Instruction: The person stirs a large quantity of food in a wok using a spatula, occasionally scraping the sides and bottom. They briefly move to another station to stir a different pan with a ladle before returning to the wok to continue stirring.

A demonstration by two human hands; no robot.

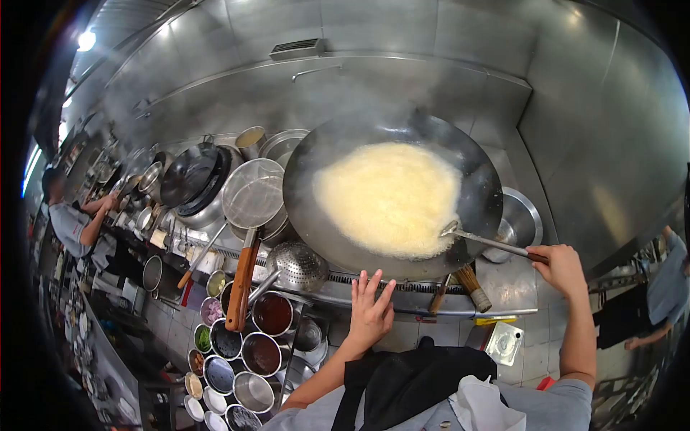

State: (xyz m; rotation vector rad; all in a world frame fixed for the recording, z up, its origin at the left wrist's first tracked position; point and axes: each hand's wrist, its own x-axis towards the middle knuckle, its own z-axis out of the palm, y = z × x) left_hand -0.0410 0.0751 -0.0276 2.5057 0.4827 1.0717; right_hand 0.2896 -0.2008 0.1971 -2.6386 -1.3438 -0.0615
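"In the head view, where's the wok (305, 215) from the hands?"

"Ahead of the left hand (371, 313), ahead and to the left of the right hand (559, 269). Its pale, foamy contents (392, 194) lie that way too."

"And the long-handled tool (496, 245)?"

"The right hand is closed round its handle end. The shaft slants away leftward from that grip, over the wok's rim, its head at the foam's near right edge."

"Left hand?"

"Fingers spread, nothing in it, just beside the near rim; I can't tell if they touch. The right is nearer the handle."
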